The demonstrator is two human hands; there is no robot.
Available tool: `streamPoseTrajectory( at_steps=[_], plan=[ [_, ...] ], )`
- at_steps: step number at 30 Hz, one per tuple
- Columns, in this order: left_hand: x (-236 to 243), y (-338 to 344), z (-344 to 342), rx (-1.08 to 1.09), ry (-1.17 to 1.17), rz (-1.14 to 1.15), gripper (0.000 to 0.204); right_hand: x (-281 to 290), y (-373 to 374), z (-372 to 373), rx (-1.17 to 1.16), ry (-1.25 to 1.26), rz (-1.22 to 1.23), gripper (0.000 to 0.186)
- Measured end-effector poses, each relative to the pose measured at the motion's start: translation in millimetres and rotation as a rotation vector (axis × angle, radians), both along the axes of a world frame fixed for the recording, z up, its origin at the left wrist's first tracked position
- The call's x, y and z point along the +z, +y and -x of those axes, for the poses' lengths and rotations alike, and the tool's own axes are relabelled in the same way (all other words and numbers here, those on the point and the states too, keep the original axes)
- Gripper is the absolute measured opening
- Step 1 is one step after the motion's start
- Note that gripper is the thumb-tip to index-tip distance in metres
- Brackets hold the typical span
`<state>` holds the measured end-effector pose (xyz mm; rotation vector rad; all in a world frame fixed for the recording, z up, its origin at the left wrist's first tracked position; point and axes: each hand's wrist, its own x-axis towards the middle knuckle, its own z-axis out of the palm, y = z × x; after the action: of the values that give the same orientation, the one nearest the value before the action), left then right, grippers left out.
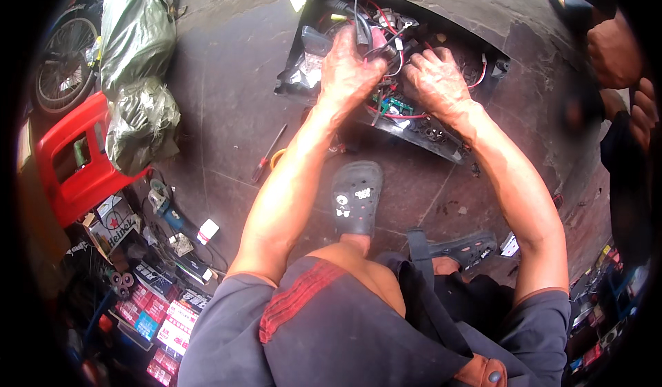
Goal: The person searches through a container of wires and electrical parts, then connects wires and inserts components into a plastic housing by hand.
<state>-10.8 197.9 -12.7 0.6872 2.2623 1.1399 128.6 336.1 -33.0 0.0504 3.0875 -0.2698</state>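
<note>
A black metal housing (pixel 289 77) lies on the floor in front of me, full of red and black wires (pixel 386 15), small parts and a green circuit board (pixel 396 106). My left hand (pixel 350 70) is closed on black wires near the housing's middle. Just right of it, my right hand (pixel 434 77) has curled fingers reaching into the housing; whatever they hold is hidden. A screwdriver (pixel 265 156) lies on the floor left of my forearm, beside a yellow loop (pixel 278 158), partly hidden by that arm.
At left stand a red plastic chair (pixel 65 139), a bicycle wheel (pixel 67 59) and wrapped sacks (pixel 134 35). An angle grinder (pixel 169 211) and stacked boxes (pixel 172 318) lie lower left. Another person's hand (pixel 614 53) shows at right. My shod feet (pixel 355 194) are below the housing.
</note>
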Motion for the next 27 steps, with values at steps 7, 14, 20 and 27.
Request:
streamPoseTrajectory(
  at_steps=[7, 14, 20, 27],
  plan=[
    [17.4, -13.9, 1.5, -0.154, -0.125, -0.103, 0.079, 32.6, 9.3, -14.6, -0.268, 0.117, 0.140, 0.018],
    [67.7, -40.4, -20.5, -0.269, 0.531, -0.217, 0.057, 84.9, -19.8, -39.1, -0.699, 0.003, 0.841, 0.019],
    [95.1, -61.4, -23.5, -0.426, 0.276, -0.336, 0.030, 88.3, -62.2, -7.8, -0.419, 0.124, 1.109, 0.026],
    [106.8, -106.2, -16.5, -0.421, 0.422, -0.112, 0.029, 92.7, -106.0, 6.4, -0.553, 0.026, 1.682, 0.030]
  ],
)
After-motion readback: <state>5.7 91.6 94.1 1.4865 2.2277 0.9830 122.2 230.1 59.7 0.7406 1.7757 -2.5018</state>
